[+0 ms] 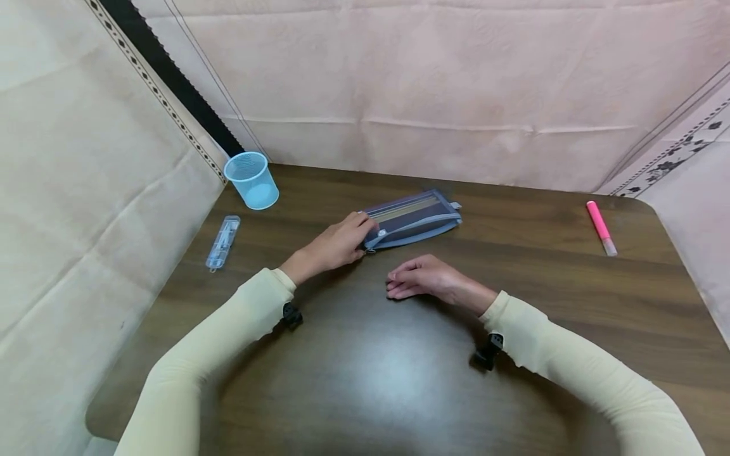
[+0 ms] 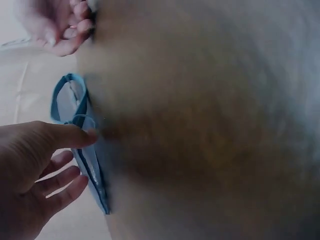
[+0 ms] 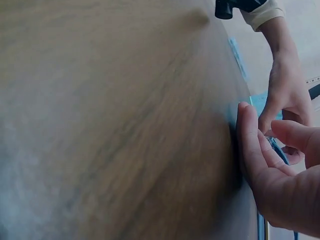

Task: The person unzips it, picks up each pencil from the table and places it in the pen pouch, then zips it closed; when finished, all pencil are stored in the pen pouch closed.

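A blue zippered pencil case (image 1: 416, 218) with a see-through mesh side lies on the table near its far edge. My left hand (image 1: 336, 244) grips its left end, fingers over the top and thumb at the near edge. In the left wrist view, thumb and fingers stand on either side of the case (image 2: 92, 162). Nearer the front, to the right of that hand, my right hand (image 1: 422, 278) rests on the tabletop with loosely curled fingers and nothing in them. In the right wrist view it hides part of the case.
A light blue plastic cup (image 1: 259, 187) stands at the table's back left corner. Below it lies a flat, translucent blue item (image 1: 223, 243) of unclear kind. A pink marker (image 1: 599, 223) lies at the far right. Pale cloth (image 1: 428, 82) hangs behind the wooden table (image 1: 365, 380).
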Demonstrator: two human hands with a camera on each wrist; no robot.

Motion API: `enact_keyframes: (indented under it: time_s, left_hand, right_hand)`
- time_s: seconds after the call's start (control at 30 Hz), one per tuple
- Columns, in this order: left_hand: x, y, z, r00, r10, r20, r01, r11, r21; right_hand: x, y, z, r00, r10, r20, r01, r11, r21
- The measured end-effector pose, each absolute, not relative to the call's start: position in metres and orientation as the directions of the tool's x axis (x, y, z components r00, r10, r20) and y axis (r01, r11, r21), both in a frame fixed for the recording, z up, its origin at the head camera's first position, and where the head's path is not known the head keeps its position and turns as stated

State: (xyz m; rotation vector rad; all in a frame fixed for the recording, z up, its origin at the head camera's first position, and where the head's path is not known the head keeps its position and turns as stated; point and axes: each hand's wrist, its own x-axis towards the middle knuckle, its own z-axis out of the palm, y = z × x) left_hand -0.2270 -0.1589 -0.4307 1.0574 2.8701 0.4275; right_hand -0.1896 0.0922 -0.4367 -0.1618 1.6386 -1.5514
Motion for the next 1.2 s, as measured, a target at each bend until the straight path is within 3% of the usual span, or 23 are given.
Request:
enact_keyframes:
  time_s: [0.3, 0.47, 0.6, 0.7, 0.77, 0.83, 0.93, 1.07, 1.2]
  left_hand:
    - [-0.232, -0.165, -0.427, -0.735, 0.676, 0.054, 0.669, 0.710, 0.220]
    - [-0.233, -0.161, -0.428, -0.706, 0.704, 0.084, 0.704, 0.682, 0.198]
    - [-0.233, -0.156, -0.428, -0.691, 0.711, 0.129, 0.721, 0.667, 0.186]
    - [-0.233, -0.154, -0.428, -0.692, 0.701, 0.173, 0.722, 0.662, 0.203]
    - [-0.232, -0.152, -0.426, -0.699, 0.690, 0.186, 0.714, 0.661, 0.232]
    - [-0.232, -0.151, -0.424, -0.711, 0.680, 0.179, 0.700, 0.665, 0.261]
    - [-0.232, -0.150, -0.421, -0.731, 0.663, 0.162, 0.676, 0.673, 0.300]
    - [-0.234, -0.150, -0.418, -0.750, 0.639, 0.168, 0.649, 0.665, 0.369]
    - [-0.234, -0.149, -0.419, -0.745, 0.634, 0.208, 0.654, 0.632, 0.415]
  right_hand:
    - [-0.192, 0.093, -0.438, -0.614, -0.636, -0.468, 0.437, 0.220, -0.872]
    - [-0.190, 0.089, -0.436, -0.659, -0.612, -0.437, 0.399, 0.209, -0.893]
    - [-0.190, 0.084, -0.437, -0.782, -0.536, -0.317, 0.232, 0.222, -0.947]
    - [-0.188, 0.079, -0.439, -0.880, -0.455, -0.133, -0.017, 0.312, -0.950]
    - [-0.186, 0.077, -0.440, -0.908, -0.418, 0.037, -0.223, 0.406, -0.886]
    - [-0.184, 0.075, -0.439, -0.881, -0.422, 0.215, -0.422, 0.493, -0.761]
    - [-0.184, 0.074, -0.434, -0.764, -0.493, 0.416, -0.645, 0.556, -0.524]
    - [-0.192, 0.071, -0.429, -0.603, -0.625, 0.496, -0.791, 0.553, -0.264]
    - [-0.200, 0.069, -0.431, -0.472, -0.687, 0.553, -0.855, 0.510, -0.097]
